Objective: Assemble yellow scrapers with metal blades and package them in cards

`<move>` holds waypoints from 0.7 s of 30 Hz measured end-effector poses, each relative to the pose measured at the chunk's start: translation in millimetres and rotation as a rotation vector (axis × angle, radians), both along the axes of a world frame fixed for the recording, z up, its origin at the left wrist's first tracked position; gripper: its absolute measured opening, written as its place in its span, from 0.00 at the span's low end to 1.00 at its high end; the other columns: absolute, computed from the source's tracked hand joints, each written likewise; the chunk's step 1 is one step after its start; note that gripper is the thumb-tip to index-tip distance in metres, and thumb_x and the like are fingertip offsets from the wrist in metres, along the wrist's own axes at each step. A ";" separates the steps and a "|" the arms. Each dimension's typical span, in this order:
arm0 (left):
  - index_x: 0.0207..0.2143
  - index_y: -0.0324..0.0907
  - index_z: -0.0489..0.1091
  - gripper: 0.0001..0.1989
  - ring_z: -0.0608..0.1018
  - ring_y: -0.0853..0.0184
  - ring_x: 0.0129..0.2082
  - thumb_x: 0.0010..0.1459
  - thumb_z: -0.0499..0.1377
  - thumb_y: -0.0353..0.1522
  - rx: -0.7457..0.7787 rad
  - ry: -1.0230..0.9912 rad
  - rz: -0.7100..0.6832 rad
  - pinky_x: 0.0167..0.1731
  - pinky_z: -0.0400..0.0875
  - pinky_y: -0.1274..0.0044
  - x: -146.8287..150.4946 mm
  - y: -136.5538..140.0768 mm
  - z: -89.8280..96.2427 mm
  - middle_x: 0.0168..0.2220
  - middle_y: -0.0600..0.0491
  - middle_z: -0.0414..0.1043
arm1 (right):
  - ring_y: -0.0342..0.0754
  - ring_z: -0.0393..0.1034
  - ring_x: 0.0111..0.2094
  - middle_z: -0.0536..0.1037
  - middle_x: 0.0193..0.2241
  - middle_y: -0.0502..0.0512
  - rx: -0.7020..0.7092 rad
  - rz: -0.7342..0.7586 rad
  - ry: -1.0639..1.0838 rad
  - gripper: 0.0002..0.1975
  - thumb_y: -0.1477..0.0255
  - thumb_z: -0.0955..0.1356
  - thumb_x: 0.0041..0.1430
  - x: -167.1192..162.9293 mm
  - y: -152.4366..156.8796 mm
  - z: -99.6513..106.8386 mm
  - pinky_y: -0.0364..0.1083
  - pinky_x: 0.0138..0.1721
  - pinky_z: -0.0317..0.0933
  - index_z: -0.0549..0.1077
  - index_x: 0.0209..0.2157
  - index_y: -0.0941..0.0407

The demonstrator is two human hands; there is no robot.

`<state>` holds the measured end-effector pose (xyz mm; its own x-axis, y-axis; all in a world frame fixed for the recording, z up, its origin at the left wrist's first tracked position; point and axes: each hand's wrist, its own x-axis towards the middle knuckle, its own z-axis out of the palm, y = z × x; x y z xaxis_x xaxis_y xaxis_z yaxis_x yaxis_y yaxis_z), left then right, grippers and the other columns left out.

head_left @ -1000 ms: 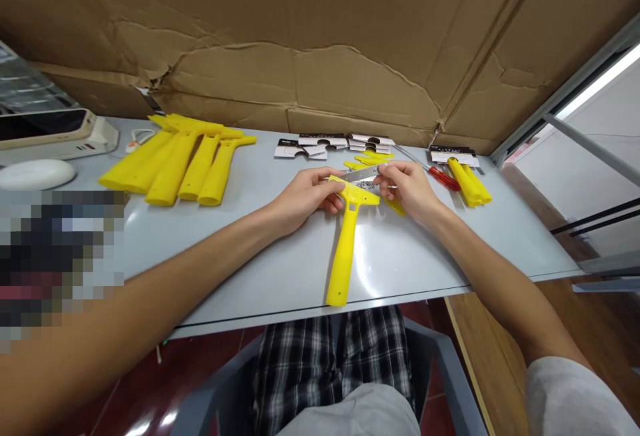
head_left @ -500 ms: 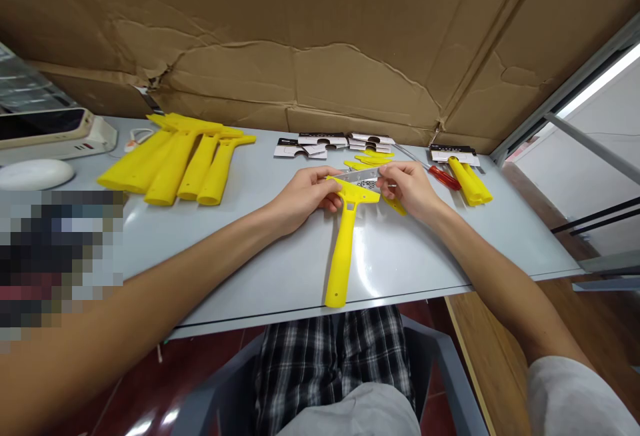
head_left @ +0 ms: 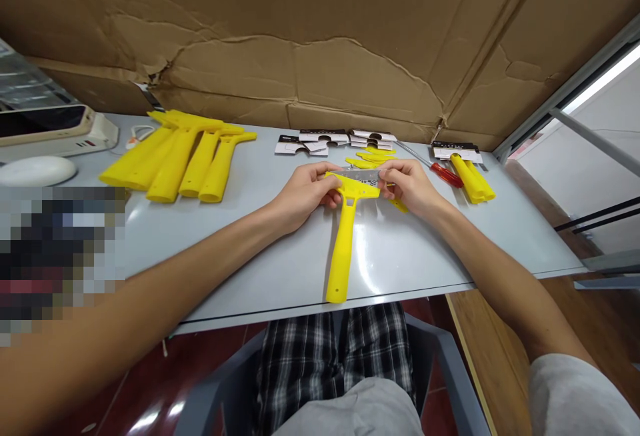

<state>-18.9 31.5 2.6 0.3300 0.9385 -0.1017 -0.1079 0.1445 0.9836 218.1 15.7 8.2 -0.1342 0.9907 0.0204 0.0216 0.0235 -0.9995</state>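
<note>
My left hand grips the left end of the head of a yellow plastic scraper handle, thumb on top. The handle points toward me, its lower end near the table's front edge. Along the far side of the head lies a thin metal blade. My right hand pinches the blade's right end between thumb and fingers. Small shiny metal bits, probably screws, show just behind the head, partly hidden. Beyond my hands lie several flat yellow pieces, some covered by my right hand.
Several yellow scraper handles lie at the left. A red-handled screwdriver and yellow handles with a card are at the right. Folded black-and-white cards lie at the back, before a cardboard wall. A white mouse sits far left.
The metal blade has come down from a slant to lie nearly level along the yellow head. Both hands keep their grips and have barely moved.
</note>
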 end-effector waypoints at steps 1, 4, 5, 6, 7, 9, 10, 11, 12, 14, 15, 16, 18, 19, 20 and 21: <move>0.39 0.38 0.78 0.09 0.77 0.69 0.22 0.54 0.66 0.24 -0.001 0.001 0.000 0.23 0.72 0.81 0.2 -0.3 0.2 0.23 0.53 0.77 | 0.39 0.64 0.21 0.75 0.23 0.50 -0.004 -0.011 -0.002 0.11 0.65 0.76 0.50 -0.3 -0.1 0.0 0.42 0.23 0.56 0.77 0.28 0.57; 0.41 0.38 0.78 0.10 0.77 0.69 0.21 0.55 0.66 0.24 -0.001 0.010 0.000 0.22 0.72 0.80 0.6 -1.4 0.7 0.24 0.53 0.78 | 0.39 0.64 0.21 0.75 0.23 0.50 -0.015 -0.037 -0.014 0.10 0.66 0.76 0.50 -0.5 -0.1 -0.2 0.42 0.23 0.56 0.76 0.27 0.57; 0.41 0.38 0.78 0.10 0.78 0.69 0.22 0.55 0.65 0.23 0.001 0.013 0.000 0.22 0.72 0.80 0.7 -1.7 1.0 0.24 0.53 0.78 | 0.39 0.64 0.20 0.75 0.23 0.50 -0.017 -0.041 -0.018 0.10 0.66 0.76 0.50 -0.5 0.0 -0.3 0.42 0.23 0.57 0.76 0.26 0.57; 0.41 0.37 0.78 0.10 0.78 0.69 0.22 0.55 0.65 0.23 0.001 0.017 0.001 0.22 0.72 0.80 0.7 -2.1 1.3 0.25 0.53 0.78 | 0.39 0.65 0.20 0.76 0.23 0.50 -0.018 -0.043 -0.022 0.10 0.66 0.75 0.50 -0.6 0.0 -0.3 0.42 0.23 0.57 0.76 0.26 0.57; 0.41 0.37 0.78 0.10 0.78 0.69 0.22 0.56 0.65 0.23 -0.001 0.020 0.002 0.22 0.72 0.80 0.7 -2.3 1.6 0.25 0.52 0.78 | 0.39 0.65 0.20 0.76 0.23 0.51 -0.020 -0.045 -0.026 0.10 0.66 0.75 0.50 -0.7 0.1 -0.1 0.42 0.23 0.57 0.76 0.26 0.57; 0.42 0.37 0.77 0.10 0.77 0.69 0.22 0.56 0.65 0.23 -0.005 0.022 0.003 0.22 0.71 0.80 0.6 -2.5 1.8 0.25 0.52 0.78 | 0.39 0.65 0.21 0.75 0.23 0.51 -0.021 -0.049 -0.032 0.11 0.65 0.76 0.49 -1.3 0.0 0.8 0.42 0.23 0.56 0.76 0.26 0.57; 0.42 0.37 0.77 0.10 0.77 0.69 0.21 0.57 0.64 0.23 -0.005 0.022 0.002 0.22 0.71 0.80 0.5 -2.3 1.6 0.25 0.52 0.78 | 0.39 0.65 0.21 0.75 0.23 0.51 -0.022 -0.050 -0.032 0.11 0.65 0.76 0.49 -1.8 -0.2 1.4 0.42 0.23 0.56 0.76 0.26 0.57; 0.43 0.37 0.77 0.10 0.77 0.69 0.21 0.57 0.64 0.23 -0.004 0.021 0.001 0.22 0.71 0.80 0.4 -2.1 1.3 0.25 0.52 0.78 | 0.39 0.65 0.21 0.75 0.23 0.51 -0.023 -0.051 -0.030 0.11 0.65 0.76 0.49 -2.3 -0.4 2.1 0.42 0.23 0.56 0.75 0.26 0.57; 0.43 0.37 0.78 0.10 0.77 0.69 0.22 0.57 0.64 0.23 -0.001 0.020 -0.001 0.22 0.72 0.81 0.3 -1.8 0.7 0.25 0.52 0.78 | 0.39 0.64 0.21 0.75 0.23 0.51 -0.024 -0.053 -0.028 0.12 0.64 0.76 0.48 -2.8 -0.5 2.7 0.42 0.23 0.56 0.75 0.26 0.57; 0.43 0.37 0.78 0.11 0.77 0.69 0.22 0.57 0.64 0.24 0.007 0.019 -0.006 0.22 0.72 0.80 -0.1 -1.2 -0.5 0.25 0.52 0.78 | 0.38 0.62 0.20 0.74 0.23 0.50 -0.022 -0.066 -0.023 0.12 0.64 0.76 0.47 -3.7 -0.7 3.3 0.42 0.22 0.54 0.75 0.26 0.57; 0.44 0.37 0.79 0.11 0.78 0.69 0.22 0.57 0.65 0.24 0.010 0.018 -0.011 0.22 0.72 0.80 -0.3 -1.0 -0.9 0.25 0.52 0.78 | 0.38 0.61 0.20 0.74 0.22 0.50 -0.020 -0.077 -0.021 0.12 0.64 0.76 0.47 -3.9 -0.6 3.4 0.41 0.22 0.52 0.75 0.26 0.57; 0.44 0.37 0.79 0.12 0.78 0.68 0.22 0.57 0.65 0.24 0.012 0.017 -0.017 0.22 0.72 0.80 -0.5 -1.0 -1.0 0.26 0.52 0.79 | 0.37 0.59 0.20 0.73 0.22 0.49 -0.016 -0.089 -0.020 0.12 0.64 0.76 0.47 -4.1 -0.5 3.2 0.41 0.21 0.49 0.75 0.26 0.57; 0.45 0.36 0.80 0.13 0.78 0.69 0.23 0.57 0.65 0.24 0.012 0.013 -0.026 0.23 0.73 0.80 -0.6 -1.4 -0.3 0.26 0.51 0.79 | 0.36 0.57 0.19 0.71 0.21 0.48 -0.005 -0.106 -0.017 0.12 0.64 0.76 0.47 -4.2 -0.1 2.7 0.41 0.21 0.46 0.74 0.26 0.57; 0.46 0.36 0.80 0.13 0.78 0.69 0.23 0.58 0.64 0.24 0.012 0.010 -0.028 0.23 0.73 0.80 -0.5 -1.8 0.4 0.27 0.51 0.79 | 0.36 0.56 0.19 0.70 0.21 0.48 0.002 -0.108 -0.016 0.12 0.64 0.76 0.47 -4.3 0.1 2.4 0.41 0.21 0.45 0.74 0.25 0.57; 0.45 0.36 0.81 0.12 0.78 0.69 0.23 0.58 0.64 0.24 0.011 0.008 -0.027 0.23 0.73 0.81 -0.5 -2.2 1.2 0.27 0.51 0.79 | 0.36 0.56 0.19 0.70 0.20 0.48 0.007 -0.106 -0.015 0.13 0.64 0.76 0.48 -4.3 0.2 2.3 0.41 0.21 0.45 0.73 0.25 0.57; 0.45 0.36 0.81 0.12 0.78 0.69 0.23 0.58 0.64 0.24 0.010 0.007 -0.023 0.23 0.72 0.81 -0.4 -2.6 2.0 0.28 0.50 0.80 | 0.36 0.56 0.19 0.69 0.20 0.48 0.009 -0.102 -0.015 0.13 0.64 0.76 0.48 -4.5 0.1 2.3 0.41 0.21 0.45 0.72 0.25 0.56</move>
<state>-19.3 28.9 4.5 0.3513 0.9315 -0.0945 -0.0979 0.1369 0.9857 213.6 15.8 10.5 -0.0331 0.9991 0.0279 0.0391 0.0292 -0.9988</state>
